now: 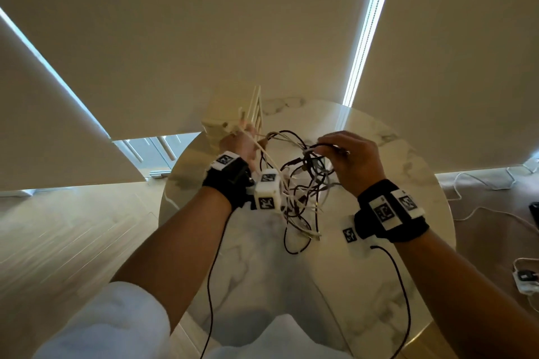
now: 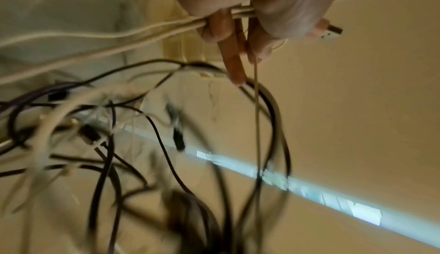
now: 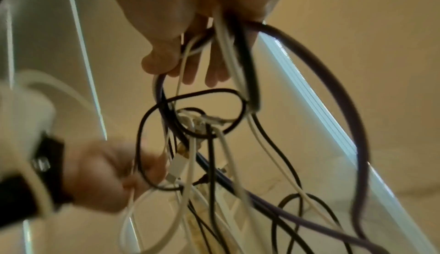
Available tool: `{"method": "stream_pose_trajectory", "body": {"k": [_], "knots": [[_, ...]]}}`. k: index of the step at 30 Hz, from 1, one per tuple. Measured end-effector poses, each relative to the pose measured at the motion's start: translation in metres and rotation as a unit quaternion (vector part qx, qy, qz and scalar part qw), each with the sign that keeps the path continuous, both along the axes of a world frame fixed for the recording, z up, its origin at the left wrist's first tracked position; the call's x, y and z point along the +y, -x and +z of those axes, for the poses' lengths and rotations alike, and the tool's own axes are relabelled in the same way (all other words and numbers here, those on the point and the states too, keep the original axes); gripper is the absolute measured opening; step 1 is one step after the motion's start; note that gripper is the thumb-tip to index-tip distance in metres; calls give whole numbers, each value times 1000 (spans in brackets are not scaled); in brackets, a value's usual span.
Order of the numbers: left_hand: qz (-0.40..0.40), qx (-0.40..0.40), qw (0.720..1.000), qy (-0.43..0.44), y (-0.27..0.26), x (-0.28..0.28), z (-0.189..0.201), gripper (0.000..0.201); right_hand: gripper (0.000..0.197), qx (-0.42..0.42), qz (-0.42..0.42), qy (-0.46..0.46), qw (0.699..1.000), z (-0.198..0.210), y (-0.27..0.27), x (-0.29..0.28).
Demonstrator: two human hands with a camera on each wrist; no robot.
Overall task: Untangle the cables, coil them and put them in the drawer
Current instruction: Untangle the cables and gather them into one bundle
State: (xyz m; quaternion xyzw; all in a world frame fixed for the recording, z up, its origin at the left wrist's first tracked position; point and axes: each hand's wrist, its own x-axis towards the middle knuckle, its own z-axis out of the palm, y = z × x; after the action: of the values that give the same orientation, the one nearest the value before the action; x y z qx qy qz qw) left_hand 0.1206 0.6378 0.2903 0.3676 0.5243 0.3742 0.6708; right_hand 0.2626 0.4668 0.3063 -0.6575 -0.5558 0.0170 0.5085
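Head view: cables hang between left hand; right hand.

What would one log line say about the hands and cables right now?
left hand: grips white cable | right hand: grips cables | tangle: lifted above table, still knotted | nothing coiled

Cables: tangled bunch of black, white and one purple-grey lead, held up off the marble table, lowest loops hanging down to the tabletop. White strands run taut to the left side; a white USB plug sticks out there. Black loops and the purple-grey cable hang from the right side, knotted in the middle with several plugs. Drawer unit: small, cream, at table's far edge behind the bunch; blurred, open or closed unclear.
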Motion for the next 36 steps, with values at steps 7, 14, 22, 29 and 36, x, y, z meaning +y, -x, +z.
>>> {"method": "stream_pose_trajectory", "body": {"k": [7, 14, 22, 29, 36], "knots": [[65, -44, 996, 28, 37, 26, 7, 21, 10, 111, -111, 50, 986, -14, -50, -18], [-102, -63, 987, -110, 12, -15, 35, 13, 23, 55, -249, 231, 939, -28, -50, -3], [-216, -95, 952, -193, -12, -42, 60, 12, 24, 28, 10, 352, 936, -10, 6, 18], [-447, 201, 819, -298, -7, -63, 12, 18, 37, 140, 65, 264, 952, 29, -19, 21], [-434, 174, 841, -273, -2, -61, 14, 5, 34, 315, -79, 153, 933, 26, -49, 11]]}}
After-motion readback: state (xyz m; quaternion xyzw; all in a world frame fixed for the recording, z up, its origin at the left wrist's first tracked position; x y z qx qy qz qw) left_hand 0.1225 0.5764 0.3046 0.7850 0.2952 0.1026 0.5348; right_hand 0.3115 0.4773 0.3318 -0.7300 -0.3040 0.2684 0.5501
